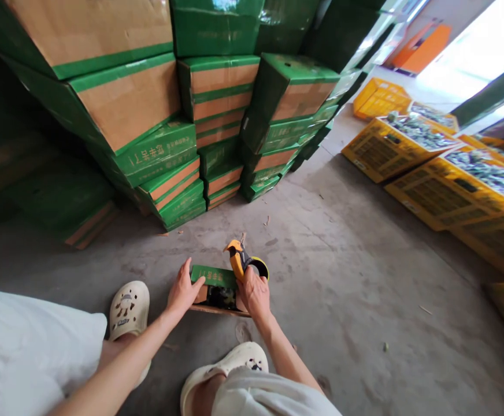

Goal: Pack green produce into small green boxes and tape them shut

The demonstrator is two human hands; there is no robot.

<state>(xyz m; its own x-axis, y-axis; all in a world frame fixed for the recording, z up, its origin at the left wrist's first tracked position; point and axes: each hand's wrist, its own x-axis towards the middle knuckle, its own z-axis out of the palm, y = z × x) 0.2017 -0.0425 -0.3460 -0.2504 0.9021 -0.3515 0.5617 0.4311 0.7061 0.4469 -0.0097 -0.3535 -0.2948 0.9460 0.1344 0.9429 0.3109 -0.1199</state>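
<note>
A small green and brown cardboard box point(214, 276) stands on the floor between my feet and the stacks, partly open, with dark contents showing inside. My left hand point(184, 288) is at its left side, thumb and fingers apart, touching the edge near the green flap. In my right hand point(255, 292) is a yellow and black tape dispenser point(237, 260) with a tape roll, held over the box's right end. That hand also rests against the right side of the box, its fingers curled round the dispenser.
Stacked green and brown boxes point(223, 81) rise just beyond the small box. Yellow crates point(391, 156) with wrapped items stand at the right. My two pale clogs point(129, 309) flank the near floor. An orange object point(423, 49) is far right.
</note>
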